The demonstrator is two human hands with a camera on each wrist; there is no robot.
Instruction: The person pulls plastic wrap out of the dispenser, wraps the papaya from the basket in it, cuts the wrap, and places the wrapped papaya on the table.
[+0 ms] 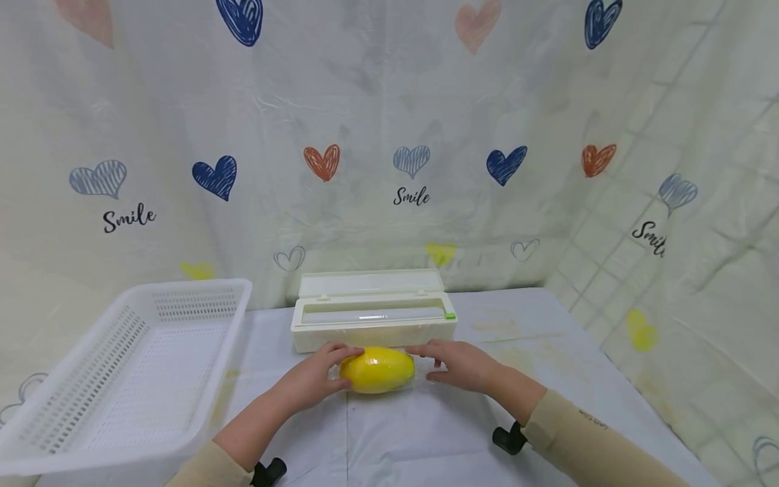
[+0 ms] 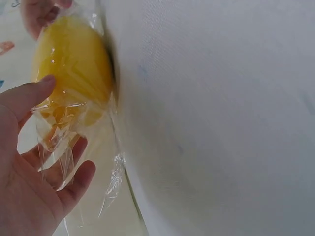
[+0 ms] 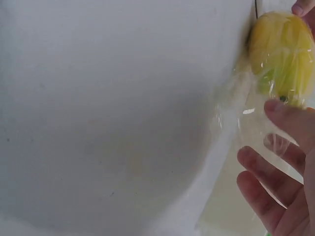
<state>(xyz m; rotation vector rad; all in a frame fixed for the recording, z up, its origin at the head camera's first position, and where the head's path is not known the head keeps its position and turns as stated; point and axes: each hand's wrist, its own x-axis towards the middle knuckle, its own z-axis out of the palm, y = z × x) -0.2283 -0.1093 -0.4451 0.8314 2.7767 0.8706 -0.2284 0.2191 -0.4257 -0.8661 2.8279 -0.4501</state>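
A yellow oval fruit [image 1: 379, 370] with a small green patch lies on its side on the white-covered table, wrapped in clear cling film [image 2: 69, 157]. My left hand [image 1: 316, 379] holds its left end, the thumb against the fruit and the other fingers loosely spread beside the loose film. At the other end is my right hand [image 1: 459, 365], its index finger stretched toward the fruit's edge. In the right wrist view the thumb [image 3: 285, 115] is close by the fruit's end, and the remaining fingers are spread beside loose film.
Just behind the fruit stands a white cling film box [image 1: 374, 331], its lid [image 1: 371, 281] raised and a roll inside, with a green slider [image 1: 450, 315] at the right. To the left is a white perforated basket [image 1: 225, 352]. A heart-printed sheet [image 1: 365, 223] hangs behind the table.
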